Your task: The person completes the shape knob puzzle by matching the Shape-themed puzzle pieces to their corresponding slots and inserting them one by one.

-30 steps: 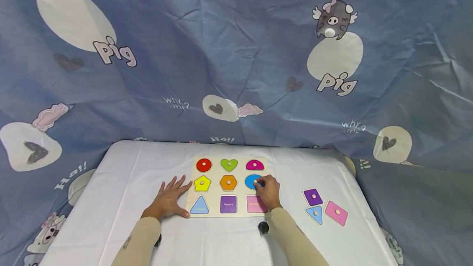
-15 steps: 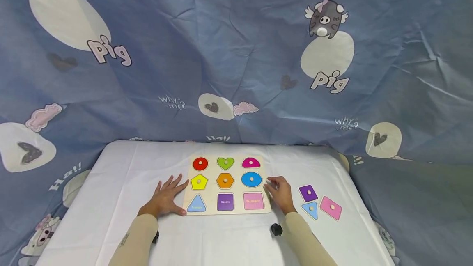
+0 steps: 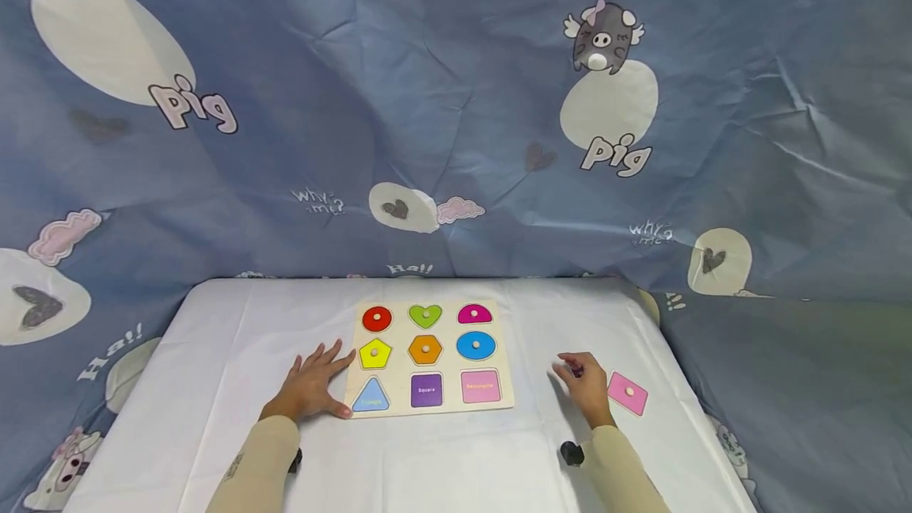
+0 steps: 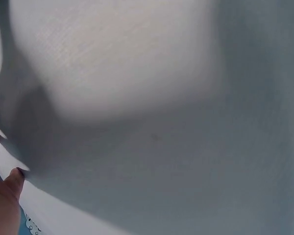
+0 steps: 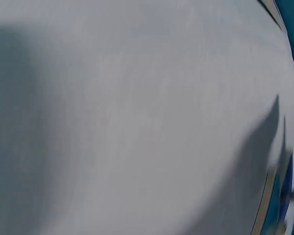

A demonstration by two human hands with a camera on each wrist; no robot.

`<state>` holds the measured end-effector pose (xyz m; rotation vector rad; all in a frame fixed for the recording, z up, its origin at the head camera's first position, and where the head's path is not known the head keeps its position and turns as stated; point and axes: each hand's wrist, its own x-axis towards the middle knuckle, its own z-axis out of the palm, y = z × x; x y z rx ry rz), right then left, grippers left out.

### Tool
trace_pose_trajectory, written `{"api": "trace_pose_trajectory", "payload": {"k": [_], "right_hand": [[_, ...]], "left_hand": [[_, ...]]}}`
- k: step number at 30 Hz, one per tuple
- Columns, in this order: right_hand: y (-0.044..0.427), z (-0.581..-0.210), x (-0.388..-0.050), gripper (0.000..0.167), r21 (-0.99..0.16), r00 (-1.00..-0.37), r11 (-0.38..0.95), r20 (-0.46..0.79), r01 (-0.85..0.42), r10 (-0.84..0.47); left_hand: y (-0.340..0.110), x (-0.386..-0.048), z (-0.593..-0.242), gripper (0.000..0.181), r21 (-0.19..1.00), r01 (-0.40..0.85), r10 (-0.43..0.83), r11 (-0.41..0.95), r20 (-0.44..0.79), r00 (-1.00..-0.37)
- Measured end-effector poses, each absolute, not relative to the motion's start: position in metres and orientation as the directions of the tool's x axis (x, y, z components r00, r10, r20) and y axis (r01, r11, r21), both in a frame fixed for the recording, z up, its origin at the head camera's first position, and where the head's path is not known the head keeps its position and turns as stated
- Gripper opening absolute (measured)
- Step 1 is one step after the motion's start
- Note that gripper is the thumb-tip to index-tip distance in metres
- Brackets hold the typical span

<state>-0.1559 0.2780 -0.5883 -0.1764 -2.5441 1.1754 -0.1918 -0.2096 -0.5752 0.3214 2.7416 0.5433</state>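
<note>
A wooden peg puzzle board (image 3: 400,335) lies on the table, with several knobbed shapes in its upper two rows, among them a blue oval (image 3: 466,347). Three printed places without knobs make up its front row. My left hand (image 3: 308,384) is spread flat at the board's left edge, thumb and fingertips touching it. To the board's right, my right hand (image 3: 586,386) hovers over loose pieces, thumb and index finger apart. A purple square piece (image 3: 576,371) shows partly beneath it. The hand hides the blue triangle piece (image 5: 271,210) in the head view; the right wrist view shows it edge-on.
A pink rectangle piece (image 3: 628,393) with a knob lies right of my right hand. White cloth (image 3: 435,465) covers the table. A blue pig-print curtain (image 3: 321,117) hangs behind it. Small black wrist devices show by both sleeves.
My right hand has let go of the blue oval's knob and moved right, off the board, to over the purple square and blue triangle. The left hand stays at the board's edge.
</note>
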Motion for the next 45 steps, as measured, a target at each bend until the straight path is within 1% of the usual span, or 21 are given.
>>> {"api": "trace_pose_trajectory", "payload": {"k": [5,9,15,19,23,31,34,40,45], "right_hand": [[0.294,-0.592,-0.14,0.022,-0.762,-0.929,0.646,0.214,0.034,0.301],[0.303,-0.595,-0.13,0.022,-0.746,-0.931,0.663,0.195,0.065,0.31],[0.309,-0.598,-0.117,0.023,-0.717,-0.937,0.673,0.082,0.181,0.34],[0.311,-0.599,-0.112,0.025,-0.708,-0.934,0.669,0.035,0.228,0.355],[0.311,-0.6,-0.111,0.023,-0.707,-0.935,0.672,0.04,0.222,0.352],[0.309,-0.598,-0.111,0.017,-0.695,-0.945,0.691,0.05,0.199,0.323],[0.303,-0.596,-0.113,0.016,-0.717,-0.949,0.678,0.075,0.161,0.305],[0.281,-0.59,-0.121,0.013,-0.736,-0.959,0.676,0.164,0.038,0.232],[0.254,-0.586,-0.13,0.011,-0.734,-0.968,0.678,0.19,-0.031,0.162]], "left_hand": [[-0.212,-0.189,-0.574,0.116,0.415,0.135,0.276,0.9,-0.303,-0.912],[-0.215,-0.188,-0.57,0.116,0.424,0.125,0.275,0.897,-0.314,-0.909],[-0.22,-0.186,-0.57,0.116,0.437,0.132,0.286,0.89,-0.308,-0.907],[-0.222,-0.185,-0.572,0.117,0.442,0.142,0.29,0.886,-0.287,-0.913],[-0.224,-0.185,-0.575,0.118,0.441,0.151,0.292,0.885,-0.272,-0.917],[-0.223,-0.186,-0.577,0.118,0.438,0.142,0.284,0.888,-0.279,-0.917],[-0.221,-0.187,-0.577,0.117,0.435,0.155,0.294,0.887,-0.274,-0.916],[-0.219,-0.187,-0.577,0.117,0.437,0.179,0.312,0.881,-0.253,-0.916],[-0.216,-0.188,-0.58,0.117,0.437,0.183,0.317,0.88,-0.256,-0.913]]}}
